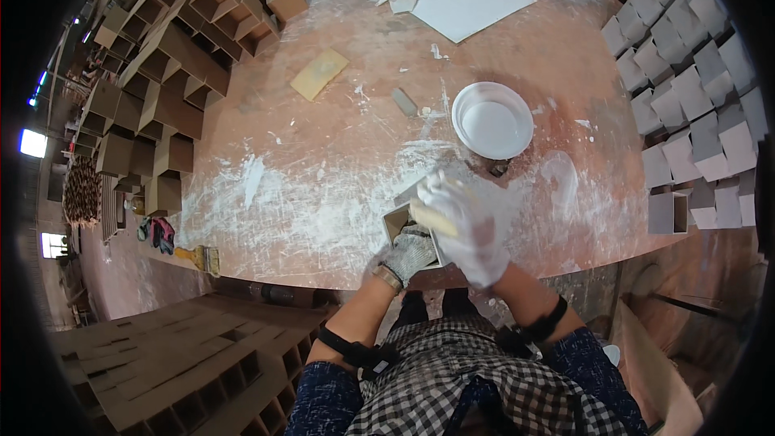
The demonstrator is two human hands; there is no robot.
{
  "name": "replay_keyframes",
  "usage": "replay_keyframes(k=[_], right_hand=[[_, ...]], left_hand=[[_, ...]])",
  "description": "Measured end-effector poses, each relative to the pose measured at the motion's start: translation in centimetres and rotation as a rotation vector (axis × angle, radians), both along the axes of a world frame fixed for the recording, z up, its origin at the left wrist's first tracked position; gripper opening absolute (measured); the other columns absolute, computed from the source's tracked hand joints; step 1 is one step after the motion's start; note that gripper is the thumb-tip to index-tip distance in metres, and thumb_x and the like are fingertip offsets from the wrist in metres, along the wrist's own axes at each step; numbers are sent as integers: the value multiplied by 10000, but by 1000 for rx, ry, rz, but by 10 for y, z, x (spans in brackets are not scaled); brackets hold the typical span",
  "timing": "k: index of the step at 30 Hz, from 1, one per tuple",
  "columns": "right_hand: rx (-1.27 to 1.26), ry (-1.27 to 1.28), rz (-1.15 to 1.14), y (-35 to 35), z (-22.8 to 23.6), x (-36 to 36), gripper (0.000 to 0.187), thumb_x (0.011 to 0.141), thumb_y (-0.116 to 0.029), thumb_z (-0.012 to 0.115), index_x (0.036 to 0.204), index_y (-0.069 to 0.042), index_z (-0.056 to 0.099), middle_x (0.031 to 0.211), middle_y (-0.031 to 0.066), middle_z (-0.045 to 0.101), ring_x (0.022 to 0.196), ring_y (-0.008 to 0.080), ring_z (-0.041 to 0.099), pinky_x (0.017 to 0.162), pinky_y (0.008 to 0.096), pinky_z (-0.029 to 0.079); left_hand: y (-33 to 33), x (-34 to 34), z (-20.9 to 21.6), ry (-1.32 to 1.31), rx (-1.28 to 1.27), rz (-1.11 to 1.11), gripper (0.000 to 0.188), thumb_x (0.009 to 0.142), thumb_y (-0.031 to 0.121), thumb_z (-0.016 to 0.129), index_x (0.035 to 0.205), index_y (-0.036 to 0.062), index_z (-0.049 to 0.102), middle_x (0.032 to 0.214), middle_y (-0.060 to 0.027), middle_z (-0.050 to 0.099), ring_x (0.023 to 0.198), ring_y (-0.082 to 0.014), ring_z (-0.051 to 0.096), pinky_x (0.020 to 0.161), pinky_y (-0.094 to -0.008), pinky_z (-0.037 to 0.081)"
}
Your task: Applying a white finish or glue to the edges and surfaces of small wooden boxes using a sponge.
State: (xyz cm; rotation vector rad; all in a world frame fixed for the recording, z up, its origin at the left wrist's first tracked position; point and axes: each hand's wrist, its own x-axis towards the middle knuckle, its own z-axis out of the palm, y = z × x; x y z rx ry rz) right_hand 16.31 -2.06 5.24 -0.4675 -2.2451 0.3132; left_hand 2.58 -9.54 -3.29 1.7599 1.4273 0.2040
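From my remote seat I watch through the head camera as 2 gloved hands work at the near edge of a white-smeared, reddish-brown table [339, 145]. The small open box [410, 193] lies there, between the forearms, with its hollow end toward the person. My left hand [408, 255], in a grey knit glove, reaches into that opening; I cannot tell whether its fingers pinch the wall or merely press within, since the box hides the tips. My right hand [472, 234], white-gloved and blurred, has its fingers closed around a pale yellow pad [433, 218] just over the box's right side. Beyond the right hand I see a white bowl [458, 125], with a small dark lump [498, 169] just below it. Farther up lie a small grey-green block [404, 102], a flat yellowish slab [319, 74] and a white sheet [475, 4]. Brown boxes [173, 73] stack up on the left, grey ones [694, 97] on the right, and a brush [208, 261] rests at the table's left edge.
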Motion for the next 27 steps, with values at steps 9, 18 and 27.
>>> replay_keyframes(k=[9, 18, 27], right_hand=[[-331, 30, 163, -72, 1, 74, 258, 736, -115, 666, 986, -57, 641, 972, 112, 601, 956, 291, 588, 882, 457, 444], [-404, 247, -178, 9, 11, 54, 334, 740, -7, 647, 1074, -23, 628, 1006, 155, 624, 914, 306, 615, 829, 350, 496], [-178, -112, -145, -16, -25, 47, 294, 730, -74, 688, 1020, -113, 665, 1044, 101, 646, 944, 257, 628, 784, 316, 515]], left_hand=[[-11, -6, -16, 213, 366, -55, 429, 812, 256, 572, 1180, 35, 583, 1149, -185, 599, 1061, -329, 574, 921, -385, 455], [-20, -13, -32, 249, 350, -55, 357, 827, 209, 528, 1128, 38, 620, 1109, -225, 601, 1013, -352, 600, 865, -427, 487], [-21, -11, -16, 199, 406, -23, 426, 839, 253, 538, 1202, 31, 571, 1192, -219, 567, 1093, -343, 561, 924, -415, 454]])
